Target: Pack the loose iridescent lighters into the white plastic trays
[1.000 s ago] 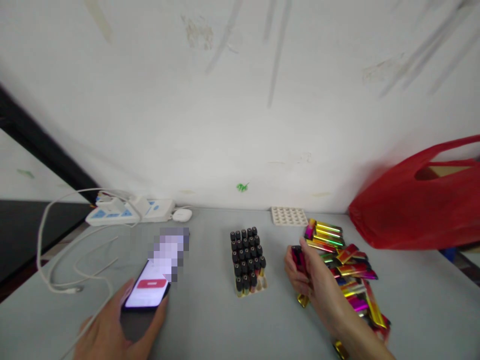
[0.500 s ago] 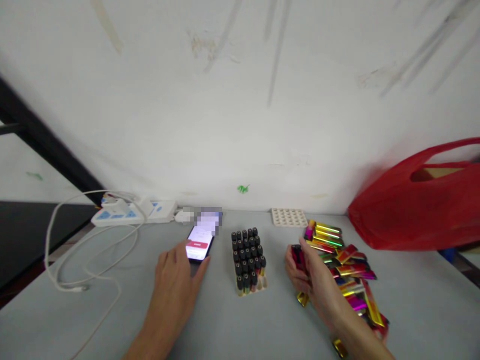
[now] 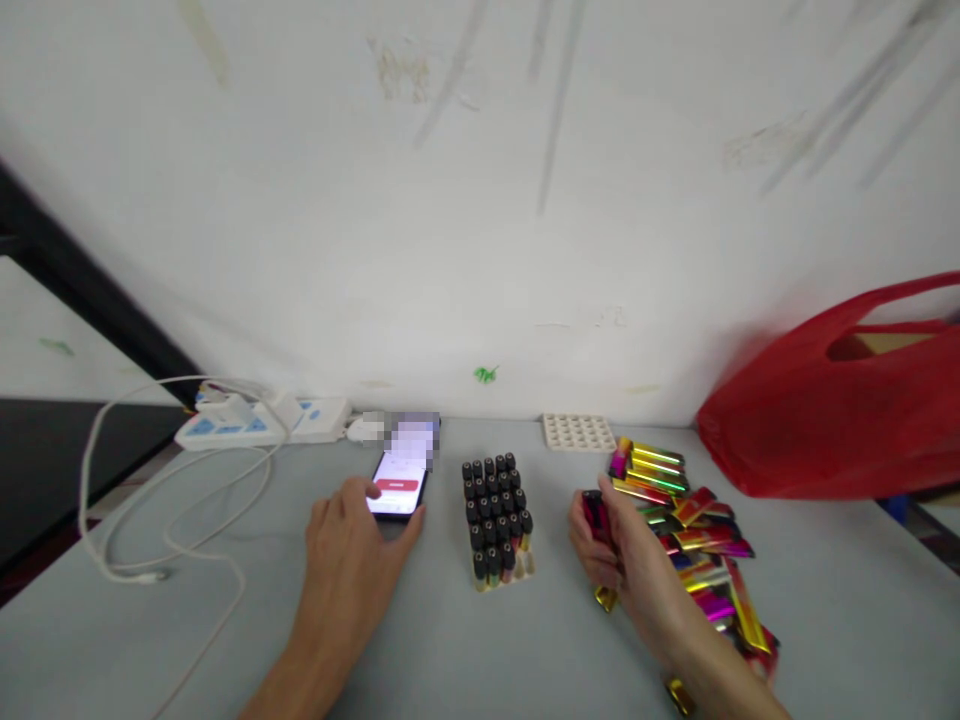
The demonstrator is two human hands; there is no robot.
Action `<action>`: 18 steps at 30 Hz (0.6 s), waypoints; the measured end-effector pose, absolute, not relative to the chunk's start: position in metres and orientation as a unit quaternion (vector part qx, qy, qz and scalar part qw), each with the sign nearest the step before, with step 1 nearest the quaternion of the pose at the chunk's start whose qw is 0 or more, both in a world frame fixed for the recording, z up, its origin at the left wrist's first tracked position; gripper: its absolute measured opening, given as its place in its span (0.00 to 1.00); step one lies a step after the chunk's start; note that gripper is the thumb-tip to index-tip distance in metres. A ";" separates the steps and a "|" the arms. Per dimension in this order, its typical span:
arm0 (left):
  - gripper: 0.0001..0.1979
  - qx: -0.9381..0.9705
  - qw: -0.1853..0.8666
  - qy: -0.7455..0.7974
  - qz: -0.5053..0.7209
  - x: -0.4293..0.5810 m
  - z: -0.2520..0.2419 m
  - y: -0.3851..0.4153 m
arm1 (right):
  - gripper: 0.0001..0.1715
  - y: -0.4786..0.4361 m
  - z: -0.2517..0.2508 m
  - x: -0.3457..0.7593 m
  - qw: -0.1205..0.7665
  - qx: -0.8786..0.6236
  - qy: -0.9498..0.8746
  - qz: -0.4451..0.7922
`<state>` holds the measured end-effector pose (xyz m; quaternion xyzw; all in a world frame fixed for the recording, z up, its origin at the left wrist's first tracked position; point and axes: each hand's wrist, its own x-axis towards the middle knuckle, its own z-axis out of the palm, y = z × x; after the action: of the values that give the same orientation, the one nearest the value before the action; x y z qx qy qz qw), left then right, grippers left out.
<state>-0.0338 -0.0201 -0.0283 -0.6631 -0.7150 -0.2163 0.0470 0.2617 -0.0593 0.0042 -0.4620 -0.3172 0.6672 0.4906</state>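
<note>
My left hand (image 3: 346, 548) lies on the grey table with its fingertips on the near end of a lit phone (image 3: 399, 480); the fingers are spread around the phone's edge. To the right, my right hand (image 3: 628, 562) is closed on a dark red, shiny flat piece (image 3: 596, 512). It sits at the left edge of a heap of shiny gold, pink and red flat pieces (image 3: 697, 540). Between the hands stands a small tray of upright black-capped cylinders (image 3: 496, 518).
An empty white tray with holes (image 3: 578, 432) lies by the wall. A white power strip (image 3: 259, 422) with a looping white cable (image 3: 157, 500) is at the left. A red plastic bag (image 3: 840, 400) fills the right side. A gold piece (image 3: 679, 695) lies near my right forearm.
My left hand slid the phone from the near left of the table to beside the cylinder tray. The right hand stayed in place.
</note>
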 end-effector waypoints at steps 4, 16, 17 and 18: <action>0.18 -0.666 0.066 -0.713 -0.208 -0.032 -0.027 -0.018 | 0.41 -0.059 0.005 0.262 0.491 -0.462 -0.320 0.666; 0.29 -0.675 0.112 -0.695 -0.220 -0.028 -0.009 -0.024 | 0.40 -0.059 0.001 0.264 0.489 -0.466 -0.316 0.666; 0.29 -0.677 0.104 -0.684 -0.251 -0.026 -0.007 -0.028 | 0.40 -0.058 0.001 0.265 0.490 -0.466 -0.316 0.666; 0.28 -0.680 0.084 -0.669 -0.288 -0.023 -0.005 -0.032 | 0.40 -0.058 0.001 0.265 0.490 -0.466 -0.315 0.666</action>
<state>-0.0226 -0.0318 -0.0046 -0.6804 -0.6687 -0.2880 0.0836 0.2647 -0.0581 0.0011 -0.4657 -0.3151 0.6663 0.4897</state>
